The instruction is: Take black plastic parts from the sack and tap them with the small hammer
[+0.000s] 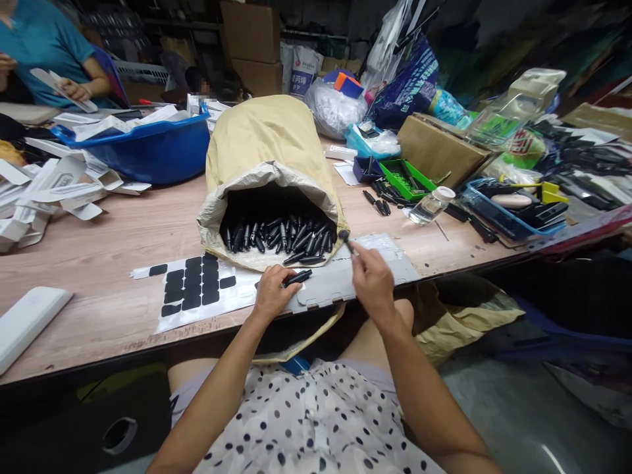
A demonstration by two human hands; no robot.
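Right now it's one piece at a time: the left hand (273, 289) has its fingers clamped on a slim black piece (299, 278), held at the near edge of the surface (123, 247), just in front of the open sack (269, 128). Across from it, the right hand (374, 280) has its fingers together on a dark, round-headed tool (344, 235), head up beside the corner of the sack's mouth, well clear of the piece. Tool and piece are apart, so this one looks to be mid-handling, not finished.

And look at the pile! Loose black pieces (281, 234) crowd the sack's mouth, with a few lying out on its lower lip. Whether those are done or waiting, I can't tell; they look too alike at this size. If they're waiting, there's plenty left, and the dark inside hides how deep it goes.

Over to the left, a white sheet (237, 289) carries black patches (192, 283), most in a tight block, a few sitting off on their own. So that supply, if it belongs to this job, seems far from used up. No separate finished stack stands out near the hands, so I'd call it well short of complete.
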